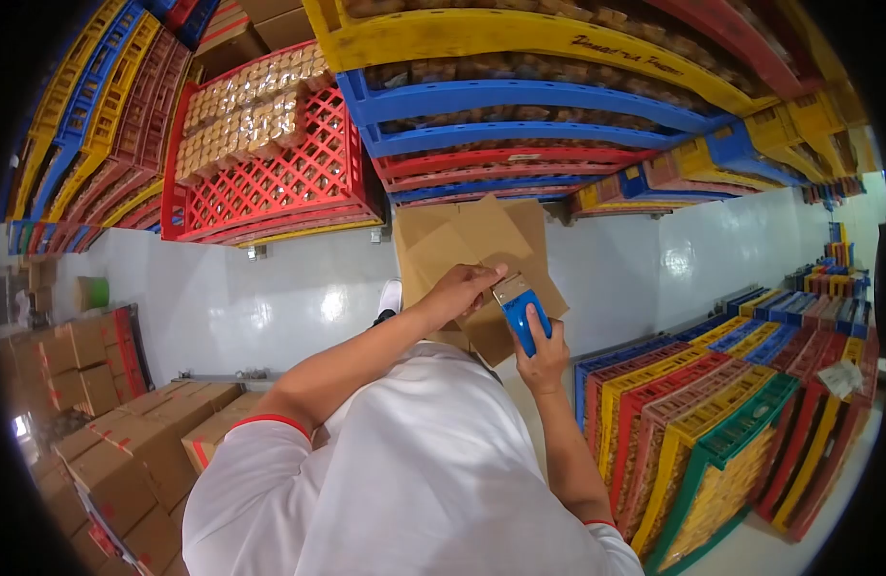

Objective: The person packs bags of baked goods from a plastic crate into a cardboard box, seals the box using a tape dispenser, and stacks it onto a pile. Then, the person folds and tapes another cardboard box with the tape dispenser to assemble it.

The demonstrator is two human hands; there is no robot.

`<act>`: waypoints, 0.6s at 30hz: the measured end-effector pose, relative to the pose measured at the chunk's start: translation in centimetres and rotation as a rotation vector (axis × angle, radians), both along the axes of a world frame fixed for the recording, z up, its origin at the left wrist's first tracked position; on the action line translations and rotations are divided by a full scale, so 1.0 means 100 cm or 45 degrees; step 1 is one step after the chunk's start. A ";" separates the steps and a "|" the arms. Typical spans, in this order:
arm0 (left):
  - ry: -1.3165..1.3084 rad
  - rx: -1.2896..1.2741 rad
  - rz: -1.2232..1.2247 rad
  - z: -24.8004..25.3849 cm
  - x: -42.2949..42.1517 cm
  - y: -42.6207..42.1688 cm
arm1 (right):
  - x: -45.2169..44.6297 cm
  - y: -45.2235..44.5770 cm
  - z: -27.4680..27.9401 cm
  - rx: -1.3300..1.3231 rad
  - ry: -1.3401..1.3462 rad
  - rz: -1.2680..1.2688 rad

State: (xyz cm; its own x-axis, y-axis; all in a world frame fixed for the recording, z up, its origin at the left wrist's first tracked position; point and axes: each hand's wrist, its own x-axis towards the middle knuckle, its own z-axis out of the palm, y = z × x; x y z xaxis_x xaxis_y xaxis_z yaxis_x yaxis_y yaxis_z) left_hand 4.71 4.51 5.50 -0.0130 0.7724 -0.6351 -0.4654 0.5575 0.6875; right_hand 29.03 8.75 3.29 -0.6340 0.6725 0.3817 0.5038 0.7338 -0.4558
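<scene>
A blue hand tool with a flat, metal-looking head [522, 315] is gripped in my right hand [544, 353], the thumb lying along its blue body. Its exact kind is unclear. My left hand [462, 291] is closed, with its fingertips by the tool's head; whatever they pinch is hidden or too small to name. Beneath both hands is an open cardboard box [486, 235] with its flaps folded outward.
Ahead rise stacked blue, yellow and red crates [539, 106]. A red crate [318, 158] of packed goods stands ahead left. More crates [692, 403] are at right, taped cartons [126, 451] at lower left. Glossy grey floor [299, 288] lies between.
</scene>
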 end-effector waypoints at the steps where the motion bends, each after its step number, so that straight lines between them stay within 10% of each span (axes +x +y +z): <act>1: -0.049 0.003 0.037 0.000 -0.002 -0.001 | -0.003 0.000 0.000 0.011 0.007 0.004; 5: -0.471 0.094 0.237 -0.089 -0.004 -0.006 | -0.018 0.003 0.003 0.015 0.025 0.040; 9: 0.949 0.364 0.365 -0.074 -0.055 0.019 | -0.056 0.011 0.022 -0.106 -0.197 0.043; 18: 1.260 0.139 0.227 -0.093 -0.121 0.025 | -0.126 0.033 0.039 -0.263 -0.473 0.201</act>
